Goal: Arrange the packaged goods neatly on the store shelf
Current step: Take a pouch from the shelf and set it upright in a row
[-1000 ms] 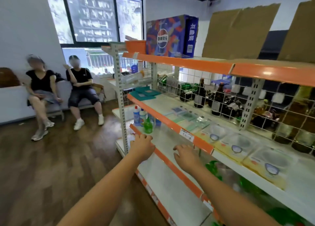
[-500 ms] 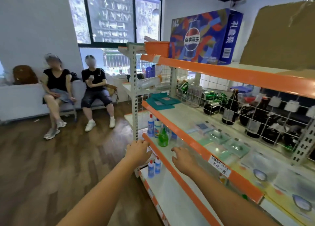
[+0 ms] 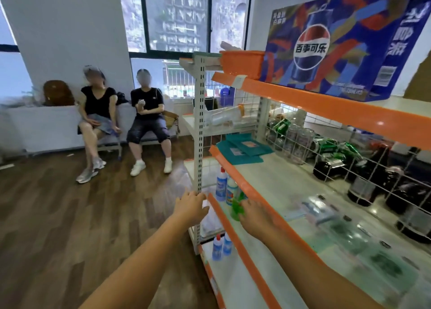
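right hand nearest the green bottle

the left hand (image 3: 191,207) hangs off the shelf end by the white post (image 3: 200,131), fingers loosely bent, holding nothing. just right of it, on the second shelf (image 3: 233,229) from the floor, 2 white bottles (image 3: 226,187) and a green bottle (image 3: 238,207) stand upright. the right hand (image 3: 254,217) lies against the green bottle, which is ahead and to its left; whether its fingers grip it i cannot tell. beyond are blurred flat packets (image 3: 338,229), a wire grid with dark bottles behind it, and wood flooring, 2 people seated.
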